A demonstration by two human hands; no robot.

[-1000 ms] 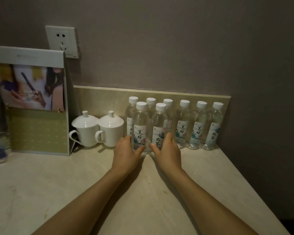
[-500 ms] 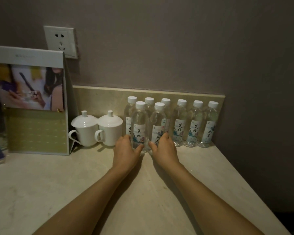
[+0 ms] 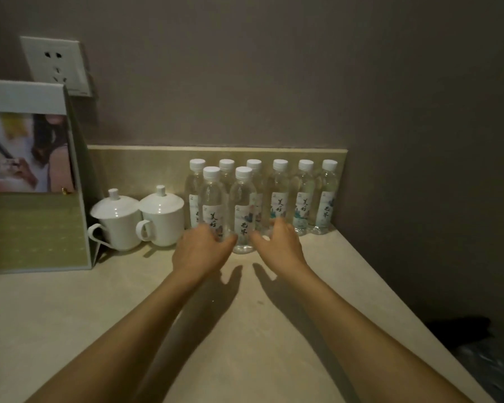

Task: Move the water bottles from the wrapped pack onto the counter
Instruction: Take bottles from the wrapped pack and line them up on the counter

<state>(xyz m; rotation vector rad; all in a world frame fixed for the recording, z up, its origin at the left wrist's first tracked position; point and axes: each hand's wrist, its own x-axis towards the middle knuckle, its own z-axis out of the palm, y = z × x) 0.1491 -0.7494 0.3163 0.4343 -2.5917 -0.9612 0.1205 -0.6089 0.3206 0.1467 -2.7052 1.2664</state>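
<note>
Several clear water bottles with white caps and flowered labels stand on the beige counter (image 3: 245,330) against its low backsplash. Two of them stand in front of the back row (image 3: 306,199): a front left bottle (image 3: 213,199) and a front right bottle (image 3: 243,207). My left hand (image 3: 201,248) hovers in front of the front left bottle's base, fingers spread. My right hand (image 3: 278,242) is just right of the front right bottle, fingers apart. Neither hand closes around a bottle. Both cast shadows on the counter.
Two white lidded cups (image 3: 120,219) (image 3: 162,216) stand left of the bottles. A standing display card (image 3: 32,175) is at far left, under a wall socket (image 3: 56,65). The side wall runs along the counter's right edge. Something dark and plastic-like (image 3: 492,367) lies below at bottom right.
Both hands have come off the bases of the two front bottles and drawn slightly back and up. The two bottles stay standing. The view has shifted right.
</note>
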